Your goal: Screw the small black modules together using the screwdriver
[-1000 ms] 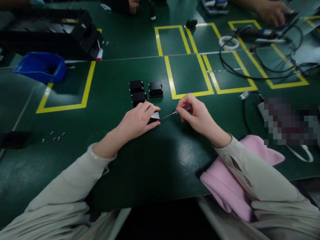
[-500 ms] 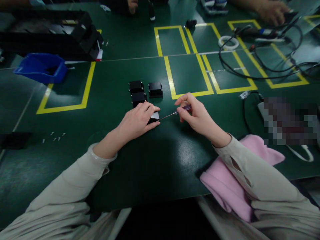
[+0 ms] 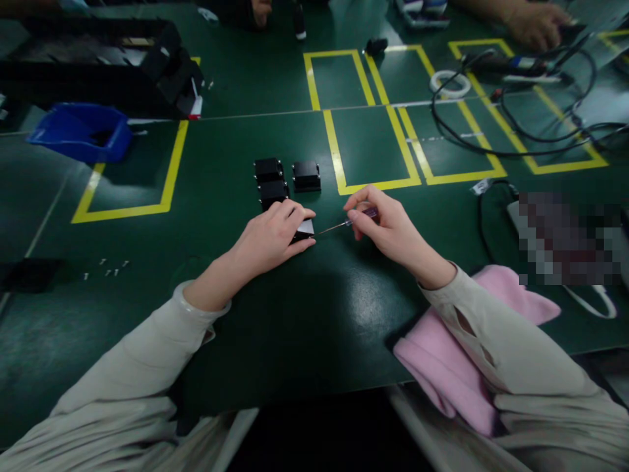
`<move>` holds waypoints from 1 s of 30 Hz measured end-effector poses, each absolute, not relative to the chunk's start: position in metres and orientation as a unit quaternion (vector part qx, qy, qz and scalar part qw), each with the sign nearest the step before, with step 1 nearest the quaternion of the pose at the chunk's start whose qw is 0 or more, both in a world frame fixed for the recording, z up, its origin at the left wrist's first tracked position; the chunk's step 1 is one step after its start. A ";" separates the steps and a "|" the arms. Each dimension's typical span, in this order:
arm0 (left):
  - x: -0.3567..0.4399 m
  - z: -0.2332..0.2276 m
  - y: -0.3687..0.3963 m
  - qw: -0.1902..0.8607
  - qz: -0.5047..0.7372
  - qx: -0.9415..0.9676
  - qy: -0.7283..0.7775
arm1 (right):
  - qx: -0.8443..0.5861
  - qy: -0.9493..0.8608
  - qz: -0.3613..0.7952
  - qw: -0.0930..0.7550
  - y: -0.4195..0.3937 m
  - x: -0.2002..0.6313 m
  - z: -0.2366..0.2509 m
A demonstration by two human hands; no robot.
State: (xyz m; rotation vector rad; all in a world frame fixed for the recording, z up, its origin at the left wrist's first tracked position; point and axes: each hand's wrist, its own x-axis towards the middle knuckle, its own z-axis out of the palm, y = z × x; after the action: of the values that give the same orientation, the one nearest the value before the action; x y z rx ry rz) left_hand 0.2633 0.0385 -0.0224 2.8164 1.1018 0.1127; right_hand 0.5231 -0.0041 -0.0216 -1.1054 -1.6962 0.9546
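My left hand (image 3: 272, 236) is closed around a small black block with a pale top face (image 3: 305, 227), keeping it on the green table. Most of that block is hidden under my fingers. In my right hand (image 3: 381, 219) is a screwdriver (image 3: 371, 213) with a dark purple handle, gripped between thumb and fingers. Its thin shaft points left, and the tip is just right of the block, slightly apart from it. Beyond my left hand are three similar black blocks with bright screws at their sides: one (image 3: 268, 170), another (image 3: 273, 192) and a third (image 3: 306, 176).
Several loose screws (image 3: 116, 272) lie at left, near a dark flat piece (image 3: 32, 274). A blue bin (image 3: 81, 133) stands by a long black rack (image 3: 98, 82). A pink cloth (image 3: 442, 360) lies under my right forearm. Cables (image 3: 472, 154) and a co-worker's hand (image 3: 540, 27) are at upper right.
The screwdriver has drawn back slightly to the right, its tip coming away from the block's edge. My left hand and the blocks stay where they were.
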 end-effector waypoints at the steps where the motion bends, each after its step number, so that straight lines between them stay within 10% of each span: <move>1: 0.263 -0.022 0.038 0.058 0.037 0.929 0.363 | -0.448 -0.681 0.389 0.430 -0.004 0.523 -0.021; 30: 0.265 -0.019 0.037 0.065 0.031 0.926 0.372 | -0.443 -0.672 0.400 0.438 -0.004 0.522 -0.023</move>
State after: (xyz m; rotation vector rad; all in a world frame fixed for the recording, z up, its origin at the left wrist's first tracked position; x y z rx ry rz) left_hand 0.2652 0.0373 -0.0194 2.7938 1.1213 0.0935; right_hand 0.5221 -0.0039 -0.0230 -1.1018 -1.6710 0.9946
